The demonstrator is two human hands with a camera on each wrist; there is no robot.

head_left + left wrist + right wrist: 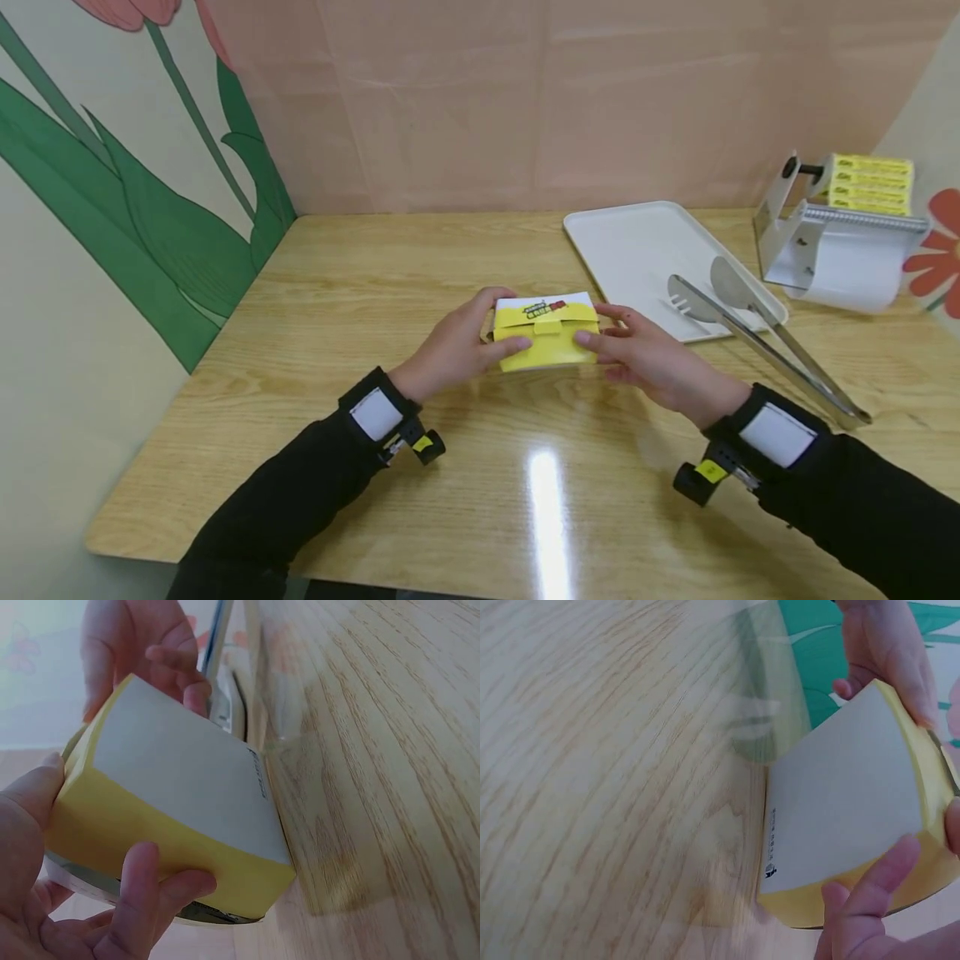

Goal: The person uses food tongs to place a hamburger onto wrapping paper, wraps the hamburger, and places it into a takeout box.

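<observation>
Both hands hold a small yellow and white cardboard food box (551, 346) between them, its lid closed by a front tab. My left hand (465, 337) grips the left side, thumb across the front. From the right, my right hand (645, 354) grips the other end, its thumb on the front face near the corner. The white underside of the box (180, 765) shows in the left wrist view, tilted up from the wooden table with one edge close to it. In the right wrist view, small dark print marks the underside (840, 795).
Behind the right hand, a white tray (622, 242) lies on the wooden table (360, 283). Metal tongs (780, 358) rest across its near edge. A dispenser (780, 225) with a roll of yellow labels (870, 179) stands at the back right.
</observation>
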